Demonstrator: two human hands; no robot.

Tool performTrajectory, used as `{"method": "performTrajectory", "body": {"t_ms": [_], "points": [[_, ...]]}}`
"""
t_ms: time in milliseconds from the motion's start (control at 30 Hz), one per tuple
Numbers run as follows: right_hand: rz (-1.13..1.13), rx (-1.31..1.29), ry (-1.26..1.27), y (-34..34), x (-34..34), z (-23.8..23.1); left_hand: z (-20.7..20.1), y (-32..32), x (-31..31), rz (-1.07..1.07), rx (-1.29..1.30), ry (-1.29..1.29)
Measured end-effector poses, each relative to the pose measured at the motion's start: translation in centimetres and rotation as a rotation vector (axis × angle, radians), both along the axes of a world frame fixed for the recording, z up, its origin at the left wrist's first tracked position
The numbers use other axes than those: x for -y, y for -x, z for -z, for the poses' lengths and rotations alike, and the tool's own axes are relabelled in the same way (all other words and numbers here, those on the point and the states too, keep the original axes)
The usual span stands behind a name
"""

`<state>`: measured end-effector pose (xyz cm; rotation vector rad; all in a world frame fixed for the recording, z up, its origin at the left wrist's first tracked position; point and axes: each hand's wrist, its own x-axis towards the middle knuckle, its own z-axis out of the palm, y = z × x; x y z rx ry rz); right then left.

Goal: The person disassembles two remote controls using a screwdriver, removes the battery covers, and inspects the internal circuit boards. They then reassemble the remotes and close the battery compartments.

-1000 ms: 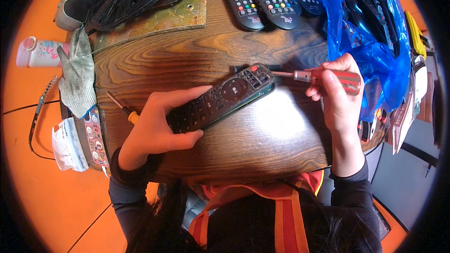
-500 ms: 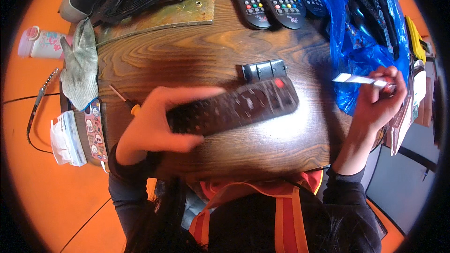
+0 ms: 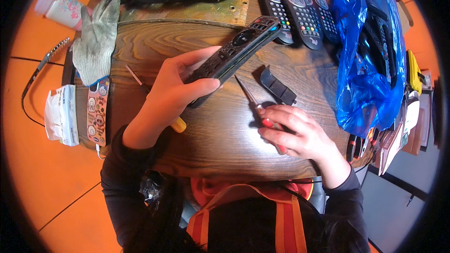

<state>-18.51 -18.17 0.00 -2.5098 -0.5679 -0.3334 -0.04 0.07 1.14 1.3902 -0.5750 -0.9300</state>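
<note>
head view, left hand (image 3: 165, 88) pinching black remote (image 3: 233, 52), right hand (image 3: 300, 133) closed over red-handled screwdriver (image 3: 258, 107), black plastic piece (image 3: 279, 87) near

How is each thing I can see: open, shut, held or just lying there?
Remote, in the left hand, side seam seemingly parted.
Red screwdriver, held by the right hand.
Black piece, loose on the table.
Yellow screwdriver, lying partly hidden.
Other remotes, lying buttons up.
Blue bag, open, things inside.
Glove, unworn.
Tissue pack, seems open.
Bottle, lid on.
</note>
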Motion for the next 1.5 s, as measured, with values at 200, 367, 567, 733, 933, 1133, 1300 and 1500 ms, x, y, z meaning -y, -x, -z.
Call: {"method": "performTrajectory", "body": {"t_ms": [200, 367, 567, 733, 933, 1133, 1300, 1500], "points": [[0.126, -0.159, 0.102, -0.6, -0.1, -1.7, 0.5, 0.4, -0.1, 0.017, 0.065, 0.033], [0.336, -0.214, -1.014, -2.5, -2.6, -2.6, 1.1, 1.0, 0.4, -0.107, 0.044, 0.295], [0.054, -0.356, -1.695, -10.6, -6.2, -0.5, 1.3, 0.5, 0.3, -0.346, 0.632, 0.177], [0.096, -0.285, -1.556, -11.4, -6.5, 0.5, 2.0, 0.4, 0.0, -0.369, 0.624, 0.2], [0.434, -0.223, -1.262, -10.8, -7.3, 1.6, 2.8, 1.8, 0.0, -0.332, 0.583, 0.128], [0.489, -0.215, -1.19, -10.7, -7.5, 1.2, 2.7, 2.5, 0.3, -0.376, 0.404, 0.149], [0.492, -0.161, -1.087, -11.2, -7.2, 1.3, 1.3, 2.5, 0.1, -0.36, 0.26, 0.164], [0.46, -0.132, -1.162, -11.6, -7.2, 1.7, -0.2, 2.1, -0.8, -0.285, -0.084, 0.246]]}}
